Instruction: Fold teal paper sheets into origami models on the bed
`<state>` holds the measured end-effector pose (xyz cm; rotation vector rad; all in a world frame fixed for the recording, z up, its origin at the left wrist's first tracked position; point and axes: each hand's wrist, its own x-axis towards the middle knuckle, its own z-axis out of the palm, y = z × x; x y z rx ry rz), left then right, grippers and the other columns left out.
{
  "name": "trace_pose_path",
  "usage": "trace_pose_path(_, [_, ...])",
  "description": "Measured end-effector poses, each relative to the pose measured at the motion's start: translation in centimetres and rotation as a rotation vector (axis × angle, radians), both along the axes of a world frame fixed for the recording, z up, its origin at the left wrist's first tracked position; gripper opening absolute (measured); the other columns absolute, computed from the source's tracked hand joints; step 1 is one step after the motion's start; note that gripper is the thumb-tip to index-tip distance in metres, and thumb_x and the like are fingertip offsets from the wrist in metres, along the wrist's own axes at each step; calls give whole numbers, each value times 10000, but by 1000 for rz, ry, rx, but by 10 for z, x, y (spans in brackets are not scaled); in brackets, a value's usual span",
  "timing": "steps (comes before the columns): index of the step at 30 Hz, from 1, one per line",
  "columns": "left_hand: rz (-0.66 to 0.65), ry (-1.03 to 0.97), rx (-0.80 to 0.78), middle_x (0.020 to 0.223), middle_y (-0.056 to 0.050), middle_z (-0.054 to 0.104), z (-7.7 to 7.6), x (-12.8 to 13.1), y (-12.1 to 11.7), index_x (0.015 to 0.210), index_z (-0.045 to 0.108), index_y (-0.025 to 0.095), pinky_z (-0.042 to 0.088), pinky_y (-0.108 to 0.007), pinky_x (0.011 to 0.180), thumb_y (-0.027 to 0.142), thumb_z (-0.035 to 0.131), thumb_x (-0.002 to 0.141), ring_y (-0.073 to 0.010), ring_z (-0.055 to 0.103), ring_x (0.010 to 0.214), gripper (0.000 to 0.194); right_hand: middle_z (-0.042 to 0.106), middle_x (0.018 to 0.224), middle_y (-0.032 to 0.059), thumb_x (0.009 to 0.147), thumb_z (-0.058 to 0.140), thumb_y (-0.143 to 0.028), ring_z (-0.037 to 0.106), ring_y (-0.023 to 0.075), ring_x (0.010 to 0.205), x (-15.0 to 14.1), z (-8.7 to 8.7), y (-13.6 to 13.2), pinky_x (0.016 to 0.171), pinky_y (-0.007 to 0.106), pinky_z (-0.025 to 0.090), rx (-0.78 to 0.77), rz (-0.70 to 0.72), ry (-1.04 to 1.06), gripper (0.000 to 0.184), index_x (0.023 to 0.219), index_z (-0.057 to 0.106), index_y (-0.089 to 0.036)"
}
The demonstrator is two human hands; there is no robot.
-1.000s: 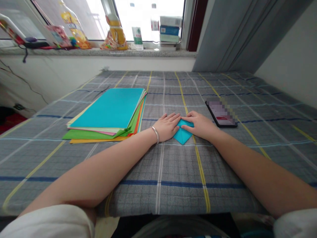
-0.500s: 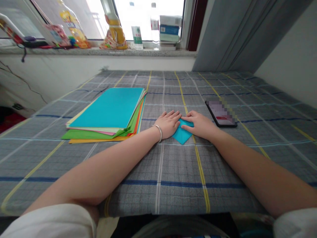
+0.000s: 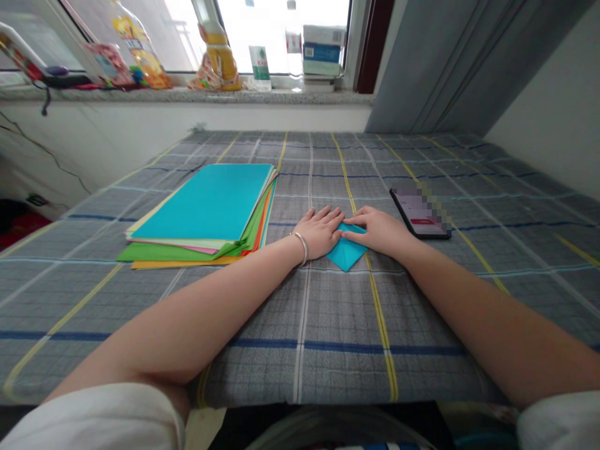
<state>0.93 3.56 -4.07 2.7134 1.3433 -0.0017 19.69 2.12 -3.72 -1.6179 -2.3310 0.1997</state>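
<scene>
A small piece of folded blue paper (image 3: 347, 255) lies on the checked cloth, its pointed corner towards me and a crease down its middle. My left hand (image 3: 321, 231), with a silver bangle at the wrist, rests flat with fingers spread over the paper's left side. From the right, my right hand (image 3: 377, 230) grips the paper's upper right part, thumb on top and forefinger along the far edge. Both hands' fingertips meet near the paper's top, and they hide that part of it.
A stack of coloured paper (image 3: 210, 203), blue sheet on top, lies left of my hands. To the right is a phone (image 3: 419, 215) with its screen lit. Bottles, boxes and packets line the windowsill (image 3: 164, 97) at the back.
My right thumb has slid slightly left across the paper, closer to my left fingers. My left hand stays in place, and the view has shifted very slightly.
</scene>
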Motion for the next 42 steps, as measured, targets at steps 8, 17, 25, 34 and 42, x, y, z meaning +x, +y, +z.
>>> trace_pose_path(8, [-13,17,-17,1622,-39,195,3,-1,2,1542,246,211,124,-530,1207,428,257,1019,-251,139,1509,566,666,1125,74,823,627,-568,637,244,979,14,-3,19,851,361,491,-80,128,29,450,1171,725,-299])
trace_pose_path(17, [-4,27,-5,1623,-23,193,1,0,1,1546,237,222,104,-529,1212,429,223,1022,-244,133,1511,563,679,1128,64,806,674,-477,642,224,953,18,-4,23,814,331,489,-67,142,43,434,1183,706,-265])
trace_pose_path(25, [-3,31,-39,1624,-25,180,7,0,0,1551,219,218,119,-546,1207,500,244,1010,-256,128,1511,610,669,1091,52,777,702,-529,633,212,929,16,0,20,803,325,476,-32,139,14,446,1135,698,-262])
trace_pose_path(34, [-13,62,-71,1625,-32,164,10,-1,3,1559,188,222,107,-570,1202,523,303,995,-277,98,1514,649,620,1106,65,789,713,-437,619,207,914,25,4,25,814,323,475,-116,194,-18,470,1229,656,-282])
trace_pose_path(42, [-20,107,18,1629,-21,146,5,-3,1,1566,160,215,87,-591,1197,462,228,1025,-288,104,1511,599,612,1129,110,801,707,-394,611,225,909,34,12,26,822,327,476,-205,273,-39,567,1340,614,-245])
